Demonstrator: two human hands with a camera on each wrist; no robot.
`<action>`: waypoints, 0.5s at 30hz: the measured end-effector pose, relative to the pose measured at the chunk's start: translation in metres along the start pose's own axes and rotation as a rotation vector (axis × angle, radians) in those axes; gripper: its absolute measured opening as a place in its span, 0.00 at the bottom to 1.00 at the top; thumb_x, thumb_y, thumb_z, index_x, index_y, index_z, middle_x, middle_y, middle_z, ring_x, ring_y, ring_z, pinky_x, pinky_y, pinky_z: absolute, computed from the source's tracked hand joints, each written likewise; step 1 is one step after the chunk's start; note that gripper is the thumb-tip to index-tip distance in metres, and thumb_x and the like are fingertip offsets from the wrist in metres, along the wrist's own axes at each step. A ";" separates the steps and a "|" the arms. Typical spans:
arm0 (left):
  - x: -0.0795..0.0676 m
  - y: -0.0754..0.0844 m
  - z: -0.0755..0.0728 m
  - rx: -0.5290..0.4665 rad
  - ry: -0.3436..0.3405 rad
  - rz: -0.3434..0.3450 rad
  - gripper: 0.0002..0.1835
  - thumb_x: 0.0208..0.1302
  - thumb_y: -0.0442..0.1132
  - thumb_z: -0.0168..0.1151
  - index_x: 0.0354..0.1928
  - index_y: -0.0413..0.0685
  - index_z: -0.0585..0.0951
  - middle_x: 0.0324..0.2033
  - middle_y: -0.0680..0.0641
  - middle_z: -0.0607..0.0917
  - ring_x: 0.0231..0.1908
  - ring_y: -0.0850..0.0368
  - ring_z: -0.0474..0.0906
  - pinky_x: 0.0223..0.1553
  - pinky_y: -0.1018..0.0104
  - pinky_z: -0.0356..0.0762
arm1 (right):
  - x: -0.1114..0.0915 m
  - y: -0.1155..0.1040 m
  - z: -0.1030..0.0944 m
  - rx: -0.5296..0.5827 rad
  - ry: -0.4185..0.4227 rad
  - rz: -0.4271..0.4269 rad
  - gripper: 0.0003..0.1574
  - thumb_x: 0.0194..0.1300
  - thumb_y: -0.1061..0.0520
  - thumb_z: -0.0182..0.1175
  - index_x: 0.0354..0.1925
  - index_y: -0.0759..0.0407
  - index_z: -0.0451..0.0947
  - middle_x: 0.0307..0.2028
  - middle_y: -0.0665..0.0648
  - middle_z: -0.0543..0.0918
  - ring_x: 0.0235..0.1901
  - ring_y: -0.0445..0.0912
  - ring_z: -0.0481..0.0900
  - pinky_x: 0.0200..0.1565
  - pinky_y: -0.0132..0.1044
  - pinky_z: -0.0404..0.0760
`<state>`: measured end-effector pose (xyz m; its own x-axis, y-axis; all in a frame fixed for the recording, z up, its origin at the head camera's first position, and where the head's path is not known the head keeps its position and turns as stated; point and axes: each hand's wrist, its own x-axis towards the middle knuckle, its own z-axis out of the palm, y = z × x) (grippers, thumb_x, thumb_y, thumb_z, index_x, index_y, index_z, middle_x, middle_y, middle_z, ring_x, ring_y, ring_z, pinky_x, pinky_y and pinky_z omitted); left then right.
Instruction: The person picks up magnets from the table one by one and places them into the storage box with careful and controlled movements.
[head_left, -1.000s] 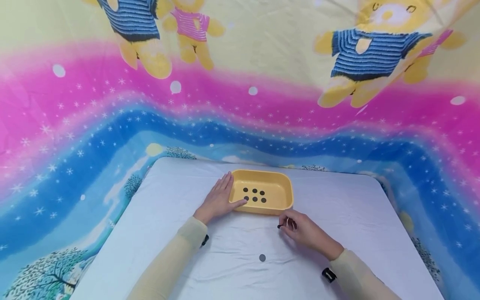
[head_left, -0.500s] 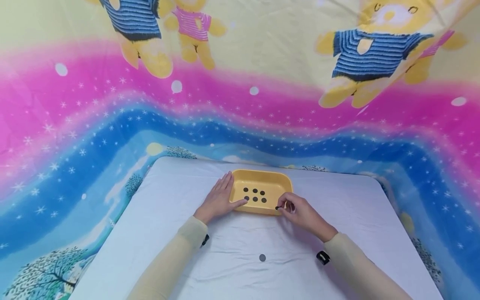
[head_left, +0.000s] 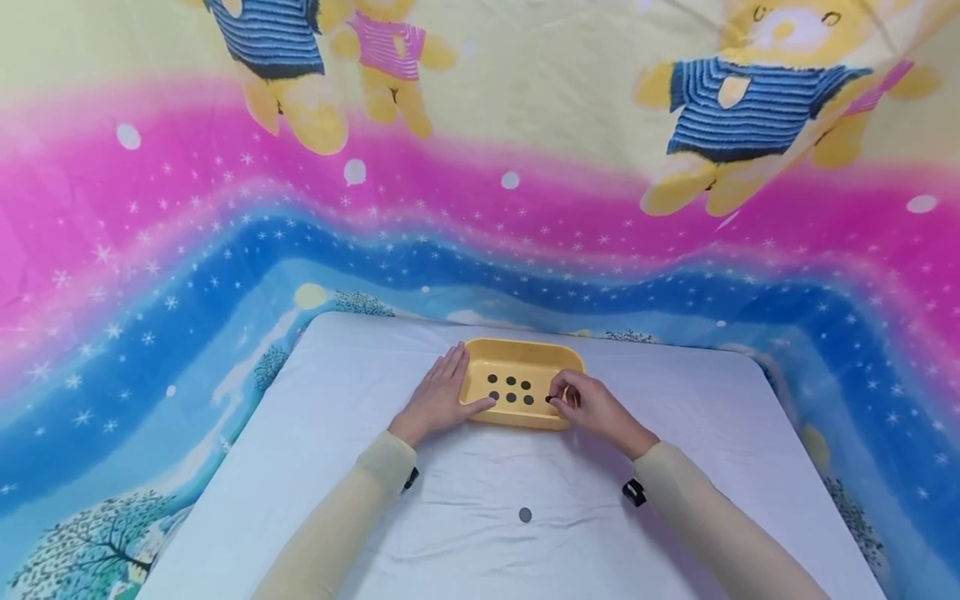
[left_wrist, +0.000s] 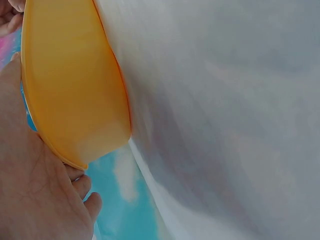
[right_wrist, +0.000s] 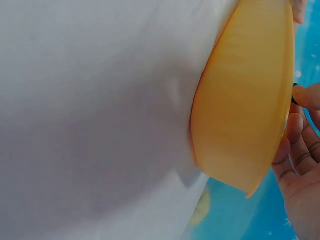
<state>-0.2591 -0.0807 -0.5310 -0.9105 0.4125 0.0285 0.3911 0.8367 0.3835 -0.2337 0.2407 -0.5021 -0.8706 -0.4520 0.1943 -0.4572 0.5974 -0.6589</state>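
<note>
My right hand (head_left: 596,408) pinches a small dark disc (head_left: 550,399) between thumb and forefinger, over the right part of a yellow plastic tub (head_left: 555,421). Several matching dark discs (head_left: 511,381) lie in two rows on the tub's floor. With fingers straight along the tub's left side, my left hand (head_left: 438,396) rests on the rim, its thumb reaching over the near edge. In the right wrist view, the pinched disc (right_wrist: 295,93) shows just past the rim. Tub walls hide the inside in both wrist views.
Another dark disc (head_left: 525,515) lies on the white cloth-covered table (head_left: 450,542), nearer to me than the tub. A curtain (head_left: 465,208) printed with bears and snowflakes hangs behind the table. Black wrist straps (head_left: 634,492) show at the sleeves.
My right hand has carried its disc from in front of the tub, over the near rim, to above the tub's right part. The left hand and the other discs have stayed put.
</note>
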 end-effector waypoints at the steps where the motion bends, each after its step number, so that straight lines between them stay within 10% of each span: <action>1: 0.000 0.000 0.000 0.002 0.001 0.001 0.62 0.72 0.78 0.52 0.86 0.40 0.42 0.86 0.44 0.36 0.86 0.47 0.34 0.84 0.52 0.36 | 0.002 0.002 0.001 0.001 -0.004 0.005 0.10 0.72 0.64 0.70 0.44 0.51 0.80 0.39 0.46 0.83 0.33 0.43 0.78 0.36 0.35 0.80; 15: 0.000 0.000 0.001 0.010 -0.017 -0.011 0.62 0.71 0.79 0.50 0.86 0.41 0.40 0.86 0.47 0.33 0.85 0.53 0.28 0.83 0.55 0.32 | 0.020 0.015 0.003 -0.026 -0.105 0.066 0.09 0.73 0.66 0.68 0.41 0.54 0.78 0.37 0.52 0.84 0.33 0.44 0.79 0.34 0.36 0.81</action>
<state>-0.2594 -0.0802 -0.5319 -0.9123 0.4095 0.0083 0.3826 0.8448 0.3740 -0.2578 0.2384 -0.5106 -0.8760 -0.4767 0.0731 -0.4048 0.6447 -0.6485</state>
